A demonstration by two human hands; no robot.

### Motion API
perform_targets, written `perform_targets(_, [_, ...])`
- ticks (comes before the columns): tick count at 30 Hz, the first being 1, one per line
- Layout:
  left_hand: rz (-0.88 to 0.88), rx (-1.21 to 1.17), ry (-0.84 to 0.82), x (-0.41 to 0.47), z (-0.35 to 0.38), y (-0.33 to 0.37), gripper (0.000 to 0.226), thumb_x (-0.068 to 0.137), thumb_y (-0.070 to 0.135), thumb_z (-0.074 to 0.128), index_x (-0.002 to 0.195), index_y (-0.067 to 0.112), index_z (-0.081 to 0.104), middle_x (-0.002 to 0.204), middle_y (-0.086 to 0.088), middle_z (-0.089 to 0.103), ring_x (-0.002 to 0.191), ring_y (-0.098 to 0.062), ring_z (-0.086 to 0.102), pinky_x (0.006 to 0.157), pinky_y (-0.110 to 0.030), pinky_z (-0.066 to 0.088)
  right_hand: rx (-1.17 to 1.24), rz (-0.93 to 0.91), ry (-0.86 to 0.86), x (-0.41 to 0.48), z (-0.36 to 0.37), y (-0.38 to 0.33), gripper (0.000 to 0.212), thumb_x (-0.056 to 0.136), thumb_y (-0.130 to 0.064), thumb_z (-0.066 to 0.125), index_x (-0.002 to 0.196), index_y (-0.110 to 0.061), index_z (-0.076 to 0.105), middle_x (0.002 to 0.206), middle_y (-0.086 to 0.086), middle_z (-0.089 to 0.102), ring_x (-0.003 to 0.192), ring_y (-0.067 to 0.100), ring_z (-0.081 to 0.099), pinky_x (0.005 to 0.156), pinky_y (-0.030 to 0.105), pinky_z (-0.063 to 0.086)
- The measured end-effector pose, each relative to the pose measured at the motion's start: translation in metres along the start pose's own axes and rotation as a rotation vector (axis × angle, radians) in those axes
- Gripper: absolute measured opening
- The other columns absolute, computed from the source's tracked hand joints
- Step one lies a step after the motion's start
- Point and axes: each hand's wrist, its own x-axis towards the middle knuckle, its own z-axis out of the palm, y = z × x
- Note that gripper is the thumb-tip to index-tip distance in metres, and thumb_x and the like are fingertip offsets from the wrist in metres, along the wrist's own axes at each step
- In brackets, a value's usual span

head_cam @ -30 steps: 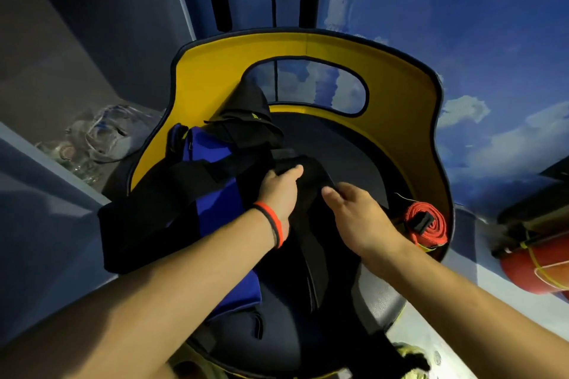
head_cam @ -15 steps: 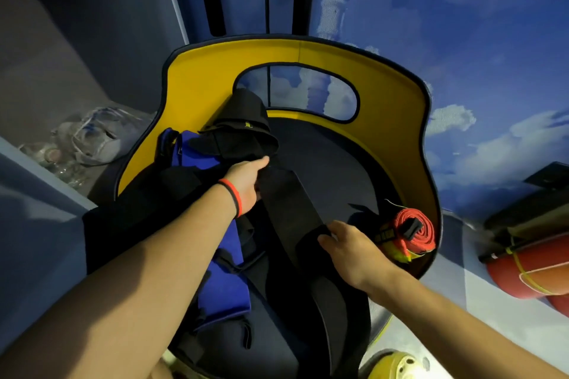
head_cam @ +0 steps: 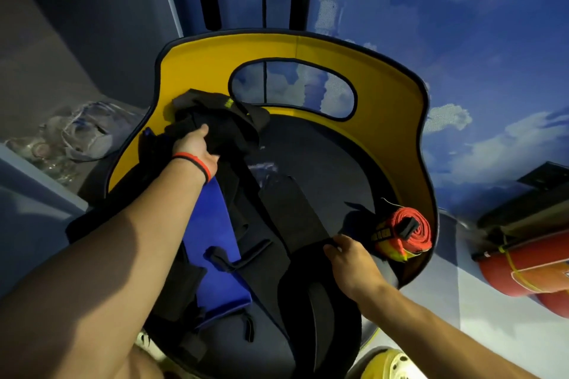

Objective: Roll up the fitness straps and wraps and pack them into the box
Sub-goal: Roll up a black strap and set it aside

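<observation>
On the chair [head_cam: 385,95] seat, the right hand [head_cam: 351,258] pinches the near end of a long black wrap [head_cam: 295,212] lying flat across the middle. The left hand [head_cam: 197,148], its fingers seemingly buried and curled, grips a black bundle [head_cam: 221,120] at the back-left edge. A rolled red strap [head_cam: 406,231] sits at the right edge.

text: none legible | black wrap [head_cam: 222,118] — yellow mark, blurred | red strap [head_cam: 411,232] label — too small

Indoor room, playroom or studio look: sky-and-cloud mural wall [head_cam: 468,34] behind yellow chair [head_cam: 388,95]; red cylinders [head_cam: 523,277] on floor right of chair; clear plastic bags [head_cam: 83,138] left of chair, against grey wall [head_cam: 77,28]
</observation>
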Motion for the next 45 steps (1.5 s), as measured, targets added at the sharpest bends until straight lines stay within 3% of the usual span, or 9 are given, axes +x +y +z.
perform_targets(11, [0.141, 0.205, 0.093, 0.0, -0.011, 0.036, 0.068, 0.069, 0.023, 0.085, 0.132, 0.017, 0.058, 0.12, -0.003, 0.069, 0.1, -0.019, 0.071, 0.064, -0.026, 0.056, 0.243, 0.049, 0.148, 0.021, 0.01, -0.008, 0.02, 0.108, -0.02, 0.047, 0.104, -0.005, 0.058, 0.092, 0.007, 0.061, 0.092, 0.029, 0.061, 0.081, 0.037, 0.048])
perform_targets(15, [0.4, 0.472, 0.307, -0.05, 0.002, 0.045, 0.097, 0.051, 0.037, 0.09, 0.138, 0.024, 0.049, 0.134, -0.007, 0.054, 0.119, -0.027, 0.056, 0.095, -0.041, 0.052, 0.314, 0.063, 0.178, 0.046, 0.006, -0.028, 0.029, 0.109, -0.021, 0.044, 0.125, -0.001, 0.057, 0.106, 0.012, 0.06, 0.103, 0.03, 0.059, 0.092, 0.038, 0.048])
perform_targets(17, [0.657, 0.599, 0.146, -0.093, 0.013, 0.028, 0.043, 0.075, 0.02, 0.075, 0.116, 0.021, 0.06, 0.115, -0.005, 0.059, 0.111, -0.028, 0.059, 0.091, -0.033, 0.051, 0.367, 0.088, 0.16, 0.057, 0.004, -0.033, 0.03, 0.109, -0.024, 0.045, 0.13, -0.005, 0.057, 0.117, 0.012, 0.063, 0.1, 0.024, 0.056, 0.094, 0.037, 0.048])
perform_targets(19, [0.526, 0.886, -0.246, -0.136, 0.025, 0.0, 0.009, 0.089, 0.009, 0.063, 0.091, 0.018, 0.065, 0.09, -0.005, 0.064, 0.1, -0.029, 0.064, 0.074, -0.025, 0.048, 0.437, 0.115, 0.139, 0.065, 0.002, -0.038, 0.033, 0.109, -0.026, 0.047, 0.134, -0.008, 0.056, 0.118, 0.009, 0.061, 0.104, 0.023, 0.056, 0.101, 0.039, 0.049])
perform_targets(22, [0.252, 1.601, -0.788, -0.156, 0.016, -0.044, 0.027, 0.093, 0.011, 0.06, 0.119, 0.006, 0.067, 0.118, -0.013, 0.065, 0.111, -0.024, 0.057, 0.091, -0.028, 0.05, 0.431, 0.099, 0.153, 0.071, -0.002, -0.047, 0.038, 0.106, -0.032, 0.054, 0.136, -0.009, 0.056, 0.128, 0.01, 0.063, 0.116, 0.03, 0.061, 0.105, 0.044, 0.05])
perform_targets(26, [0.292, 2.12, -0.963, -0.168, -0.013, -0.068, 0.068, 0.081, 0.012, 0.058, 0.144, 0.023, 0.036, 0.151, 0.003, 0.02, 0.133, -0.031, 0.03, 0.107, -0.044, 0.041, 0.505, 0.09, 0.119, 0.071, -0.007, -0.04, 0.03, 0.104, -0.032, 0.058, 0.127, -0.013, 0.062, 0.122, 0.011, 0.07, 0.108, 0.03, 0.069, 0.097, 0.048, 0.057])
perform_targets(32, [0.12, 2.104, -1.136, -0.207, -0.019, -0.089, 0.059, 0.096, 0.027, 0.052, 0.149, 0.004, 0.037, 0.166, -0.01, 0.002, 0.151, -0.035, 0.015, 0.12, -0.037, 0.027, 0.749, 0.106, -0.044, 0.066, -0.022, -0.04, 0.022, 0.106, -0.028, 0.055, 0.116, -0.011, 0.065, 0.109, 0.018, 0.075, 0.094, 0.034, 0.074, 0.073, 0.044, 0.062])
perform_targets(41, [-0.235, 0.613, -0.502, -0.206, -0.01, -0.103, 0.024, 0.104, 0.014, 0.042, 0.108, 0.015, 0.066, 0.103, -0.01, 0.072, 0.09, -0.023, 0.068, 0.078, -0.033, 0.058, 0.629, 0.019, 0.086, 0.066, -0.003, -0.048, 0.017, 0.105, -0.029, 0.055, 0.112, -0.018, 0.066, 0.109, 0.008, 0.075, 0.101, 0.028, 0.072, 0.091, 0.046, 0.06])
perform_targets(45, [-0.263, 0.506, -0.476, -0.179, -0.006, -0.104, 0.037, 0.101, 0.041, 0.053, 0.136, 0.03, 0.056, 0.132, -0.004, 0.065, 0.114, -0.025, 0.065, 0.096, -0.043, 0.054, 0.545, -0.044, 0.105, 0.067, 0.007, -0.047, 0.021, 0.103, -0.03, 0.058, 0.119, -0.019, 0.064, 0.113, 0.003, 0.074, 0.104, 0.023, 0.071, 0.099, 0.049, 0.056])
